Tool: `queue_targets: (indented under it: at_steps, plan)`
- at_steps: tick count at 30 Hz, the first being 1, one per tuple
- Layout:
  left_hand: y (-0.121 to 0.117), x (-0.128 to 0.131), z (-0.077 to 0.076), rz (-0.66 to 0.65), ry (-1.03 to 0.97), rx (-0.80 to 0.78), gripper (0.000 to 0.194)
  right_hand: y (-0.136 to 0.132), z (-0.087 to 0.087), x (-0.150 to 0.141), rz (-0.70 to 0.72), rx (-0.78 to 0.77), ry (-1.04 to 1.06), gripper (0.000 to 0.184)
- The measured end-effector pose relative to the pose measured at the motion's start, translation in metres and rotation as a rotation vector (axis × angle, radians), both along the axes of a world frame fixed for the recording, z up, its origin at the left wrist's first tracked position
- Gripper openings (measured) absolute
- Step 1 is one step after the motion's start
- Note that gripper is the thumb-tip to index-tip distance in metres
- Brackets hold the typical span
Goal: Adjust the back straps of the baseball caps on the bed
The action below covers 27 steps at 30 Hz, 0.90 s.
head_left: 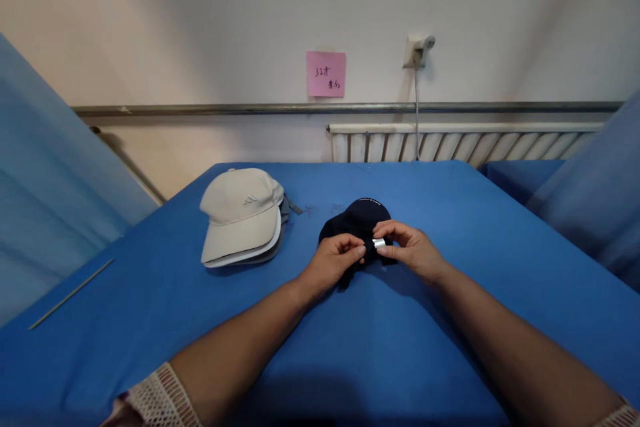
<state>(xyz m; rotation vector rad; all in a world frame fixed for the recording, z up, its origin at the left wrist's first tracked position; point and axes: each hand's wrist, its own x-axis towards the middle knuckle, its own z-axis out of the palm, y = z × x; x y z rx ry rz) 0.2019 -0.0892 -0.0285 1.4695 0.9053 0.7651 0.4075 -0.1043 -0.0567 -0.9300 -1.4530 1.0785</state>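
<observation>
A black baseball cap lies on the blue-covered table in front of me, its brim pointing away. My left hand pinches part of the cap's dark strap between thumb and fingers. Close beside it, my right hand has thumb and fingers closed on a shiny silver buckle at the strap. The fingertips hide where strap and buckle meet. To the left sits a stack of caps, a beige cap on top, with white and grey brims showing beneath it.
A thin stick lies near the left edge of the blue table cover. Blue curtains hang at both sides. Behind the table are a metal rail, a radiator, a plugged-in socket and a pink note.
</observation>
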Motion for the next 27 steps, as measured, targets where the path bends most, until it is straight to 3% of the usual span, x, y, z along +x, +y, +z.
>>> queue_targets:
  at_steps: [27]
  plan:
    - [0.0013,-0.0004,-0.0037,-0.049,0.089,0.065,0.033,-0.0029,0.0013,0.0003,0.06,0.067,-0.117,0.019]
